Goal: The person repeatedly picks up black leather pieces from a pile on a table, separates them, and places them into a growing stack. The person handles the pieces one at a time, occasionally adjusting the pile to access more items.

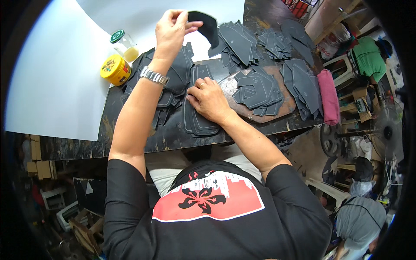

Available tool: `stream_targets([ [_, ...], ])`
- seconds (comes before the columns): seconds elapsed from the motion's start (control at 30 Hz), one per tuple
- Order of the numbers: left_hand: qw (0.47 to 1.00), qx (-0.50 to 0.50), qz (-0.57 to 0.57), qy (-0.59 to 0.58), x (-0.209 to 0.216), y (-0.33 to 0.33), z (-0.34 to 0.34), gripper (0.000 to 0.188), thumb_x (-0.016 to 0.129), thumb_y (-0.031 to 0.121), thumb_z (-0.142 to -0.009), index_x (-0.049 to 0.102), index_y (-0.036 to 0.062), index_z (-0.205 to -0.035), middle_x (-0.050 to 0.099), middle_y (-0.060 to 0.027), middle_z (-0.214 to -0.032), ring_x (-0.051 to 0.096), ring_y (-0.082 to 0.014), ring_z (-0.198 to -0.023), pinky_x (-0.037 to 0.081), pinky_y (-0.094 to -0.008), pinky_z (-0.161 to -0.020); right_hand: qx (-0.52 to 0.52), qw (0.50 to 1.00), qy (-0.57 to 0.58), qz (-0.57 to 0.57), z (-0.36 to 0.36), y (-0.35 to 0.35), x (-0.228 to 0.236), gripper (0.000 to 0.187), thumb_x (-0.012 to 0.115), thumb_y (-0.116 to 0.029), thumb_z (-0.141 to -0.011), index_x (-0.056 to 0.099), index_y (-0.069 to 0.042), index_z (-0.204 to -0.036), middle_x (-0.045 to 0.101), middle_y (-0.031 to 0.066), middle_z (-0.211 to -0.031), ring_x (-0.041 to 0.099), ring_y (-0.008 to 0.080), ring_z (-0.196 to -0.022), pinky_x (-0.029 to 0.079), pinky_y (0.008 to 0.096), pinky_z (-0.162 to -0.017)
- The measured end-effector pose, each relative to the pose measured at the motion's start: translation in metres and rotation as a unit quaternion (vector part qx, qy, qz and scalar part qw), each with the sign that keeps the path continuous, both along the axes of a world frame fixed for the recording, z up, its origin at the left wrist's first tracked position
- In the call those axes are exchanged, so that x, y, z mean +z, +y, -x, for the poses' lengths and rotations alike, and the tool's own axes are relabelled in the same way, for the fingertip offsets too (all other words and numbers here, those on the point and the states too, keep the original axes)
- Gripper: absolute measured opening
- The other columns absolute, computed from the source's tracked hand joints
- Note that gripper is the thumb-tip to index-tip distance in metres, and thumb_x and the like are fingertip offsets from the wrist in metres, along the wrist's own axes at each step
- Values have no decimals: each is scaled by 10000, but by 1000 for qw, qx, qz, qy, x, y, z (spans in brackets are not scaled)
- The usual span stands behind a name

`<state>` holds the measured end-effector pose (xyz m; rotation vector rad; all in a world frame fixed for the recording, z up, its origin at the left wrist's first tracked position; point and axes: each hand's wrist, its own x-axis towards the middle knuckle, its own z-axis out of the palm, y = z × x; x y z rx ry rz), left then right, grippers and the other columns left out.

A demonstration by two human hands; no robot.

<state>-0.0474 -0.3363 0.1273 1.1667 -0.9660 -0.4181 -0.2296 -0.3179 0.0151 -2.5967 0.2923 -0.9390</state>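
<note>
Raised over the far side of the table, my left hand [173,27] pinches the edge of a thin black cut piece [209,29] with an angular outline. The thumb and index finger are closed on it, while other fingers stick out. Lower down, my right hand [209,99] lies on a tall narrow stack of dark grey cut pieces [200,123] with rounded corners. Its fingers are curled against the top and left edge of that stack. Just left of it, a heap of broader dark pieces [177,73] spreads out, partly behind my left forearm.
Right of my right hand, a worn brown board [277,110] bears a pile of grey pieces [255,91]. More stacks [239,41] lie behind. A yellow tub [115,70] and a glass jar [125,45] stand at left. A pink roll [328,97] borders the right edge; other people sit beyond.
</note>
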Motion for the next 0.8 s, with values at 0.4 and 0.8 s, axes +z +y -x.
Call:
stream_targets([
  [0.4, 898, -110, -160, -394, -72, -57, 73, 315, 704, 195, -945, 658, 51, -1221, 635, -149, -1256, 707, -235, -946, 566, -376, -856, 44, 998, 12, -51, 0, -12, -6, 177, 730, -157, -781, 729, -42, -916, 670, 165, -1015, 582, 371, -1076, 462, 497, -898],
  [0.8, 660, 195, -468, -554, -39, 57, -27, 653, 828, 540, -727, 743, 12, -1103, 670, -169, -1161, 609, -336, -1143, 487, -442, -980, 23, 1000, 12, -9, -1, -6, 3, 143, 757, -182, -810, 691, -89, -896, 579, 72, -920, 561, 279, -935, 456, 407, -821],
])
